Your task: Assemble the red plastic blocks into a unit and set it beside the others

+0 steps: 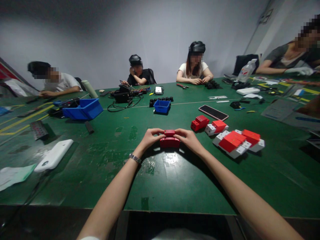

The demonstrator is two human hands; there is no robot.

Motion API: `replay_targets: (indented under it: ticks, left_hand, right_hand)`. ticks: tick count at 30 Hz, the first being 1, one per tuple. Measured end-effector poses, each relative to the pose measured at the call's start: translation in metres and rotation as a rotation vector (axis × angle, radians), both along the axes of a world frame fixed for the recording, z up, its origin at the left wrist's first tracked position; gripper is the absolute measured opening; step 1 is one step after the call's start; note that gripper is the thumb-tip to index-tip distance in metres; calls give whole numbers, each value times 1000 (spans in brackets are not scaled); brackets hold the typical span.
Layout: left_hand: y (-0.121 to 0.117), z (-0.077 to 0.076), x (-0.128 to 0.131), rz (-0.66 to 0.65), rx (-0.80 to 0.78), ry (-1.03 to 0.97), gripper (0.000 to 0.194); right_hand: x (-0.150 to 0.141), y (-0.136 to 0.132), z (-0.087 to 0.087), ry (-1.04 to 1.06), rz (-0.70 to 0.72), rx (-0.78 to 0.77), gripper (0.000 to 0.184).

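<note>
In the head view, a red breaker-style module (170, 142) rests on the green table in front of me, its narrower upper part raised in the middle. My left hand (152, 137) pinches that upper part from the left side, with a metal watch on the wrist. From the other side, my right hand (188, 138) grips the same part with thumb and fingers. To the right of my right hand stand another red module (200, 122) and a small red-and-white module (216, 127). Larger red-and-white modules (231, 143) sit closer to me, touching each other.
A pink-edged phone (213, 112) lies beyond the modules. Farther off are a small blue bin (162, 106), a larger blue bin (83, 110) and black cables. At left lies a white power bank (54, 155) with a cable. Several people sit around the table (100, 180).
</note>
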State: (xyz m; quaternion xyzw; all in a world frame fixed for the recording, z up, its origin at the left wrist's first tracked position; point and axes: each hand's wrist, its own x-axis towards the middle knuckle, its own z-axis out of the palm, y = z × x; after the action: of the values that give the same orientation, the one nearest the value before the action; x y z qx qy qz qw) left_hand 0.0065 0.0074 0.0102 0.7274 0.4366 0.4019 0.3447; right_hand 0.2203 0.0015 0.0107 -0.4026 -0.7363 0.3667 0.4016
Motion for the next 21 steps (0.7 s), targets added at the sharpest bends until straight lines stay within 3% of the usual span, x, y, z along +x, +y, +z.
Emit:
replay_targets:
  ticks: [21]
  left_hand:
    - [0,-1,1,-8,-17,-24,28]
  right_hand:
    - [0,0,1,-17,2,9,24]
